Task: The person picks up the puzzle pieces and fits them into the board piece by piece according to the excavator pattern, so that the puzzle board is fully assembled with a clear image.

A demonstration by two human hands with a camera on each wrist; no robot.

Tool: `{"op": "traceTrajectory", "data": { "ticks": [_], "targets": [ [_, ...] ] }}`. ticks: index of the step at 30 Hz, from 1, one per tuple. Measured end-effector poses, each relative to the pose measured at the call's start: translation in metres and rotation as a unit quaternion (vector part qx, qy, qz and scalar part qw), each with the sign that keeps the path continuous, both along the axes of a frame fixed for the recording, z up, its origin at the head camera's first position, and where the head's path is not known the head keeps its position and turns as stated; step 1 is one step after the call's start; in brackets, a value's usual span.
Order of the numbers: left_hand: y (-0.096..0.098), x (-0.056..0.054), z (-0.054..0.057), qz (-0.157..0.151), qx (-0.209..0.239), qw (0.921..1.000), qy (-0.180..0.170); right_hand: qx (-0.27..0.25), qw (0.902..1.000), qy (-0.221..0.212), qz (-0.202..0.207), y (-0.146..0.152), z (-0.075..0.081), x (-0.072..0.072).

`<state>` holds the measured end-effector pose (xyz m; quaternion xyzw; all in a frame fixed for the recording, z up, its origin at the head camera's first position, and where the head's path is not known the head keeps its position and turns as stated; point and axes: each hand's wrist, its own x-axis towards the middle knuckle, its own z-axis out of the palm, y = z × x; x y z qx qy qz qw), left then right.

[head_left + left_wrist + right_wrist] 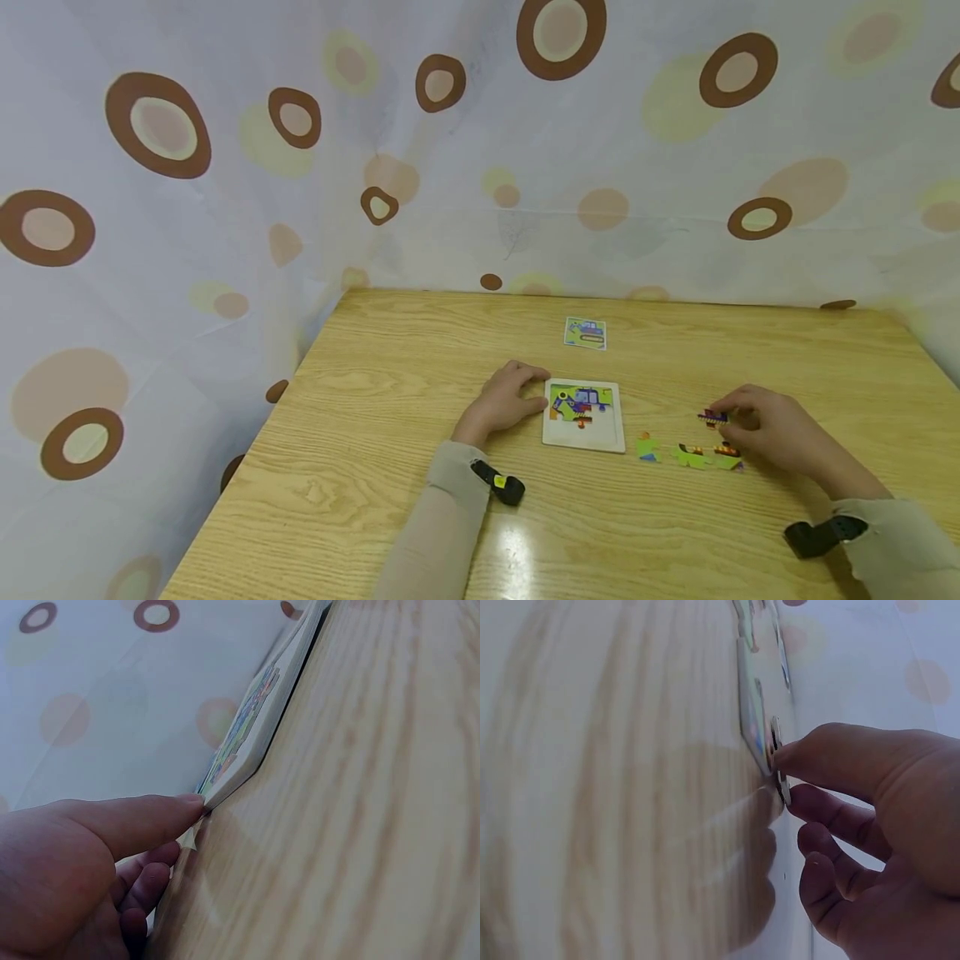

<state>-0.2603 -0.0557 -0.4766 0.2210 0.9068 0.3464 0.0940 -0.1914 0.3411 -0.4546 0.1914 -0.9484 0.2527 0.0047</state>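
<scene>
A white-framed puzzle tray (583, 437) lies on the table, its upper part filled with pieces of a digger picture. At its left edge my left hand (504, 402) rests, and the left wrist view shows the thumb (161, 817) against the tray's corner (225, 784). My right hand (776, 429) pinches a dark purple puzzle piece (711, 417) between thumb and finger. In the right wrist view that thin piece (786, 787) is seen edge-on, close to another piece. Loose pieces lie near it: a green-and-blue one (647, 448), a green one (692, 456) and another green one (727, 457).
Behind the tray lies a small picture card (586, 332) of a digger. The wooden table (420, 350) meets a curtain (450, 167) patterned with brown rings at the back and left. Each wrist carries a black strap camera (504, 485).
</scene>
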Motion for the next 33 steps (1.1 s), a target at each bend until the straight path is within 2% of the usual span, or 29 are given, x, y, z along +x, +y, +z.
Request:
{"op": "traceTrajectory", "data": {
  "ticks": [6, 10, 17, 24, 30, 33],
  "targets": [
    [0.0, -0.002, -0.002, 0.0, -0.005, 1.0, 0.004, -0.021, 0.9994, -0.024, -0.013, -0.004, 0.003, 0.001],
    [0.0, -0.002, -0.002, 0.0, -0.005, 1.0, 0.004, -0.025, 0.9996, -0.002, -0.01, -0.011, 0.004, 0.001],
    [0.0, -0.002, -0.003, 0.001, -0.004, 1.0, 0.004, -0.051, 0.9978, 0.037, 0.021, -0.029, 0.005, 0.001],
    [0.0, -0.002, -0.004, 0.003, -0.008, 1.0, 0.003, -0.084, 0.9951, 0.021, 0.049, -0.048, 0.004, 0.0],
    [0.0, -0.002, -0.003, 0.001, -0.004, 1.0, 0.003, -0.088, 0.9943, 0.016, 0.057, -0.062, 0.004, -0.004],
    [0.0, -0.002, -0.002, 0.0, -0.005, 1.0, 0.003, -0.089, 0.9945, -0.007, 0.056, -0.069, 0.004, -0.005]
  ]
}}
